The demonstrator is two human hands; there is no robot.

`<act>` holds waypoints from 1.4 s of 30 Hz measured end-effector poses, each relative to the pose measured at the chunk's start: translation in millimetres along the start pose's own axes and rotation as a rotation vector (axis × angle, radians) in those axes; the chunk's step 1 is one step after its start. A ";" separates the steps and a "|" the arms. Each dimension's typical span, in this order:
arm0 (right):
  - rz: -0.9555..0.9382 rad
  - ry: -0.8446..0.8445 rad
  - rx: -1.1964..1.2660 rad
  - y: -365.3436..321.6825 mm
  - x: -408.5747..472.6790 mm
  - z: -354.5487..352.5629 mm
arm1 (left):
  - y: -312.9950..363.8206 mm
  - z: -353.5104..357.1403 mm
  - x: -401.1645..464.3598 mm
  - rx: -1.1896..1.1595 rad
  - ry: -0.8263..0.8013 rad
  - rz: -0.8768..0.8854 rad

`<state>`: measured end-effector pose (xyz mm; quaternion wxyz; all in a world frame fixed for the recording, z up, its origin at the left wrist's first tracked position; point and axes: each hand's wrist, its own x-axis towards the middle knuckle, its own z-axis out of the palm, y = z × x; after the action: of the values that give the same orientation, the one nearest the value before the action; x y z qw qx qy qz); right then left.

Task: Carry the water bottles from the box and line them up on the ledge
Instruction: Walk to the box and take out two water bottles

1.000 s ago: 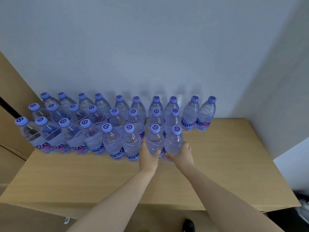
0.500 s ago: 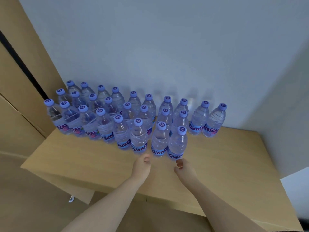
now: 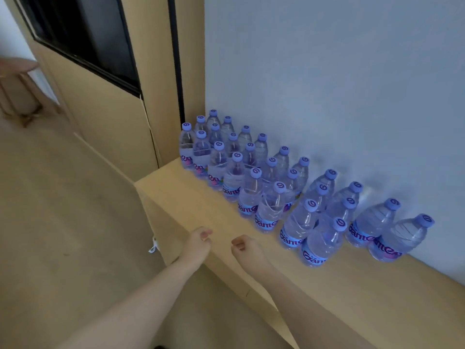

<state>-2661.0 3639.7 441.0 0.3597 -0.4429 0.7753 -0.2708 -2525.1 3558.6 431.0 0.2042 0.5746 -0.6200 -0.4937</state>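
Several clear water bottles with purple caps stand upright in three rows on the light wooden ledge, against the grey-blue wall. The two nearest front-row bottles stand at the right end of that row. My left hand hovers over the ledge's front edge with fingers loosely curled, holding nothing. My right hand hangs over the ledge beside it, fingers loosely curled and empty, a short way left of the nearest bottles. The box is out of view.
A wooden door frame with a dark glass panel rises left of the ledge. Beige floor spreads to the left. A small white scrap lies at the ledge's base. A piece of wooden furniture stands far left.
Both hands let go of the two front-row bottles and drew back from them. My view swung left, bringing the door frame and floor into sight.
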 end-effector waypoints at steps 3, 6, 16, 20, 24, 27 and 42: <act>-0.063 -0.117 -0.066 -39.7 14.0 34.3 | -25.5 -57.9 11.1 0.014 0.103 -0.024; -0.128 -0.207 -0.124 -87.5 32.7 74.1 | -53.5 -121.9 21.6 0.008 0.177 -0.082; -0.240 -0.417 -0.309 -269.7 104.1 246.0 | -149.9 -359.4 48.6 0.127 0.297 -0.292; -0.309 -0.468 -0.371 -339.3 134.6 308.8 | -184.4 -442.7 61.4 0.154 0.339 -0.380; -0.359 -0.511 -0.405 -394.6 167.0 365.7 | -207.0 -499.4 84.4 0.060 0.429 -0.451; -0.372 -0.553 -0.413 -431.3 201.1 407.8 | -218.4 -537.5 115.5 -0.023 0.467 -0.499; -0.679 -0.700 -0.700 -674.6 436.1 570.4 | -236.3 -784.6 348.5 -0.042 0.626 -0.608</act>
<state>-2026.3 2886.4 461.4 0.3197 -0.8209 0.4690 0.0628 -1849.9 2978.7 458.1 0.2394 0.8488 -0.3204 -0.3459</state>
